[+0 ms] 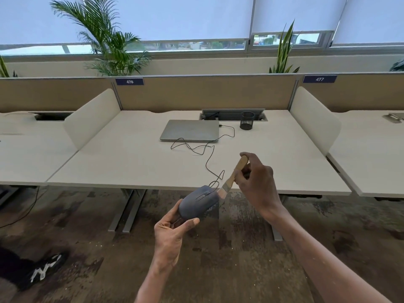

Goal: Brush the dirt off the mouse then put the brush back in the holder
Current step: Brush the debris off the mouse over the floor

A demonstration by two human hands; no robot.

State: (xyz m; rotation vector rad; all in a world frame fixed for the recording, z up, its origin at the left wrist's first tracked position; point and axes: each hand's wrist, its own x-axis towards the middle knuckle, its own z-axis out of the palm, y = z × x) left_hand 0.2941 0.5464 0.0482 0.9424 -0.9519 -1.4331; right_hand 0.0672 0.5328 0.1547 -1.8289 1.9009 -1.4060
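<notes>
My left hand grips a dark grey wired mouse from below, holding it in the air in front of the desk's near edge. My right hand pinches the wooden handle of a small paint brush, tilted down to the left. Its pale bristles touch the mouse's front right side. The mouse's thin black cable loops over the desk to a closed silver laptop. A black mesh holder stands at the back of the desk, to the right of the laptop.
The white desk has low side dividers and a beige back panel. A cable tray sits open behind the holder. Below lies brown carpet, with a black shoe at the lower left.
</notes>
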